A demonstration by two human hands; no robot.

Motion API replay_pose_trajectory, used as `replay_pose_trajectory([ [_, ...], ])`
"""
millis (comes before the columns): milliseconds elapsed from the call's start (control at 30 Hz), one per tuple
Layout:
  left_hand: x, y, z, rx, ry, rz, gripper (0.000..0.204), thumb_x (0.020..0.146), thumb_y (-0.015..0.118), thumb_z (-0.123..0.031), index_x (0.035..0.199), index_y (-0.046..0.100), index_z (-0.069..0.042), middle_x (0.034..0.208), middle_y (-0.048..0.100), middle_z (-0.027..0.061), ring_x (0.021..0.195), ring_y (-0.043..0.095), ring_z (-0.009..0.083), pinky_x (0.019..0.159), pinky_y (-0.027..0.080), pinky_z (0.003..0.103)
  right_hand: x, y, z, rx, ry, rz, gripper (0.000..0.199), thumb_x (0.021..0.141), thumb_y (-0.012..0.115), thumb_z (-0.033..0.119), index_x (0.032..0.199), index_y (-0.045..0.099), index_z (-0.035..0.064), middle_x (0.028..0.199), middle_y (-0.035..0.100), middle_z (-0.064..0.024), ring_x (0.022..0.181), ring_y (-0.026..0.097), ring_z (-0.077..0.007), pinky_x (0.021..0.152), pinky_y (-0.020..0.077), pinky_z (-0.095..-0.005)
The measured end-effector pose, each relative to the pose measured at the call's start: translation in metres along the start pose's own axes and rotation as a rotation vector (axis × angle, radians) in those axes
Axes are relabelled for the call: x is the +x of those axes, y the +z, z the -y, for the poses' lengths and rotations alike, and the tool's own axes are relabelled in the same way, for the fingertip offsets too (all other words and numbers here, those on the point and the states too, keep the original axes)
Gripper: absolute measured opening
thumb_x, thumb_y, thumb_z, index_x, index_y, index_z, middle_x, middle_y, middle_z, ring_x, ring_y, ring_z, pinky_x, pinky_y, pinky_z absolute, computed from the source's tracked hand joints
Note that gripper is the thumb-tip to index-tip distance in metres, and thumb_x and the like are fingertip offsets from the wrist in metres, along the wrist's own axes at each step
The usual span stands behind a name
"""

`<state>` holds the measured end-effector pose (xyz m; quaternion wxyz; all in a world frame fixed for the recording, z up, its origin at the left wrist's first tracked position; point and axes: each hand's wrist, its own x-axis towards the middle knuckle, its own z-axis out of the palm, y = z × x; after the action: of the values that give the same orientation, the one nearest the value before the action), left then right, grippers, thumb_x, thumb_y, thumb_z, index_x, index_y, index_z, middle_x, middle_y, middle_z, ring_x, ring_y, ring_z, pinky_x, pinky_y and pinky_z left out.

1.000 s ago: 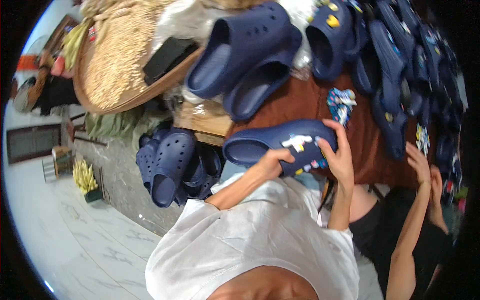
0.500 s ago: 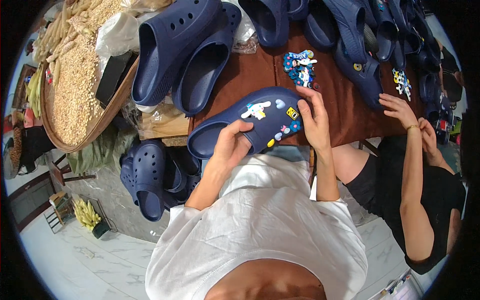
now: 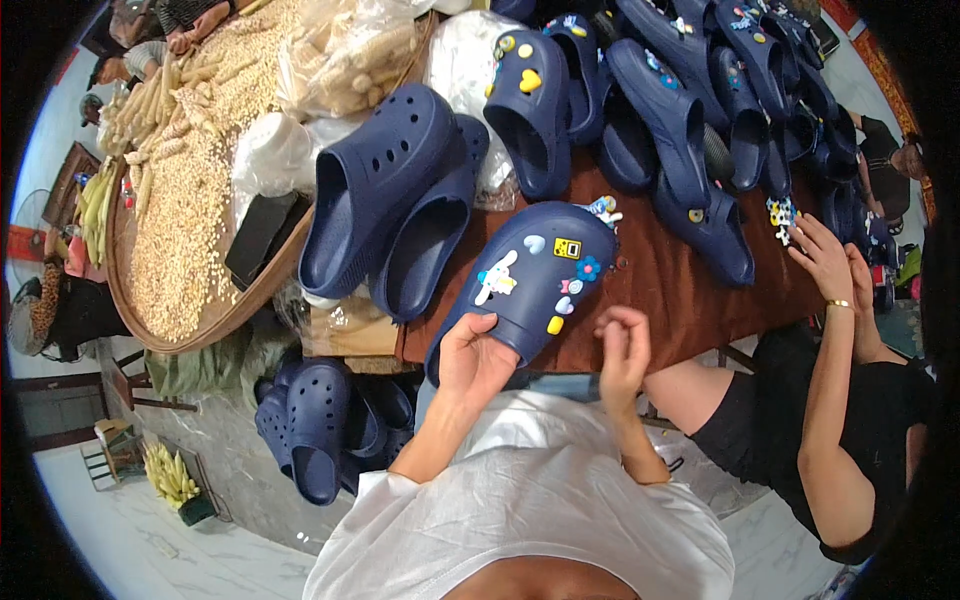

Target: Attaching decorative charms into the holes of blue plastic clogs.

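Our left hand [image 3: 478, 355] grips the heel end of a navy clog [image 3: 530, 285], fingers curled over its rim, thumb on the near side. The clog lies on the brown tabletop [image 3: 680, 290] at its near edge, toe pointing away from us and to the right. Its upper carries small charms [image 3: 560, 275]: a white figure, a pale heart, a yellow square, a blue flower, a yellow oval, a few more at the toe.

Our right hand [image 3: 622, 350] hovers just beside the clog's right flank, clear of it. Its fingers [image 3: 615, 322] are loosely curled inward; we cannot tell whether they pinch anything small.

Left of our clog, a plain navy pair [image 3: 400, 200] lies side by side, without charms. Further back, a crowd of decorated navy clogs [image 3: 650, 110] covers the far tabletop, several with yellow charms.

Far left: a wide, shallow woven basket [image 3: 215, 320] full of pale kernels, with whole cobs [image 3: 140, 110] along its far rim and a black flat object [image 3: 258, 238] resting on its near side. Clear plastic bags [image 3: 350, 55] sit behind the plain pair.

Below the tabletop, more navy clogs [image 3: 320, 430] are heaped on the floor.

At our right, another person in black sits alongside; their hand [image 3: 825, 258], gold bracelet at the wrist, rests at a cluster of loose charms [image 3: 780, 215] on the tabletop.
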<state>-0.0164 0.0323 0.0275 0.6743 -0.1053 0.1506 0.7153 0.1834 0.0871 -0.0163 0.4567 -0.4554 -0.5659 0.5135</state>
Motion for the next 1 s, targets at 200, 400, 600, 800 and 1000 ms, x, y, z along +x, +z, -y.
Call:
replay_pose_trajectory([
  [200, 0.016, 0.025, 0.012, -0.204, -0.003, 0.088, 0.059, 0.088, 0.049, -0.006, 0.145, 0.037, 0.003, 0.149, 0.045, 0.0214, 0.140, 0.042, 0.0367, 0.119, 0.030, 0.055, -0.033, 0.039, -0.008, 0.053, 0.047, 0.456, 0.070, 0.082, 0.079, 0.009, 0.138, 0.039, -0.0004, 0.119, 0.061, -0.0150, 0.100, 0.067, -0.0209, 0.086, 0.0543, -0.0338],
  [400, 0.025, 0.042, 0.015, -0.175, 0.056, 0.086, 0.055, 0.091, 0.049, -0.011, 0.143, 0.040, 0.003, 0.147, 0.047, 0.0227, 0.139, 0.043, 0.0385, 0.120, 0.027, 0.055, -0.026, 0.050, -0.021, 0.113, 0.135, 0.426, 0.064, 0.082, 0.080, 0.011, 0.131, 0.041, -0.0018, 0.108, 0.066, -0.0143, 0.097, 0.067, -0.0192, 0.080, 0.0561, -0.0339],
  [600, 0.003, 0.039, -0.004, 0.522, 0.150, 0.256, 0.053, 0.094, 0.056, -0.019, 0.141, 0.044, 0.003, 0.138, 0.054, 0.0214, 0.129, 0.053, 0.0339, 0.111, 0.043, 0.047, 0.033, 0.041, 0.006, 0.116, -0.039, 0.343, 0.058, 0.090, 0.065, 0.004, 0.138, 0.035, -0.0033, 0.120, 0.060, -0.0151, 0.105, 0.062, -0.0186, 0.081, 0.0568, -0.0316],
  [800, -0.001, 0.028, -0.053, 1.188, 0.908, -0.075, 0.038, 0.092, 0.055, 0.004, 0.130, 0.057, -0.001, 0.131, 0.060, 0.0105, 0.120, 0.058, 0.0193, 0.103, 0.048, 0.034, 0.118, 0.047, 0.053, 0.077, -0.212, 0.396, 0.053, 0.096, 0.062, 0.013, 0.138, 0.037, -0.0079, 0.128, 0.056, -0.0167, 0.113, 0.058, -0.0195, 0.095, 0.0505, -0.0319],
  [1000, -0.003, 0.033, -0.105, 1.362, 1.257, -0.316, 0.048, 0.086, 0.057, 0.003, 0.134, 0.055, -0.002, 0.133, 0.055, 0.0124, 0.123, 0.054, 0.0230, 0.105, 0.042, 0.036, 0.197, 0.090, 0.072, -0.010, -0.088, 0.421, 0.050, 0.097, 0.064, 0.023, 0.132, 0.044, -0.0069, 0.112, 0.063, -0.0136, 0.096, 0.064, -0.0153, 0.071, 0.0577, -0.0279],
])
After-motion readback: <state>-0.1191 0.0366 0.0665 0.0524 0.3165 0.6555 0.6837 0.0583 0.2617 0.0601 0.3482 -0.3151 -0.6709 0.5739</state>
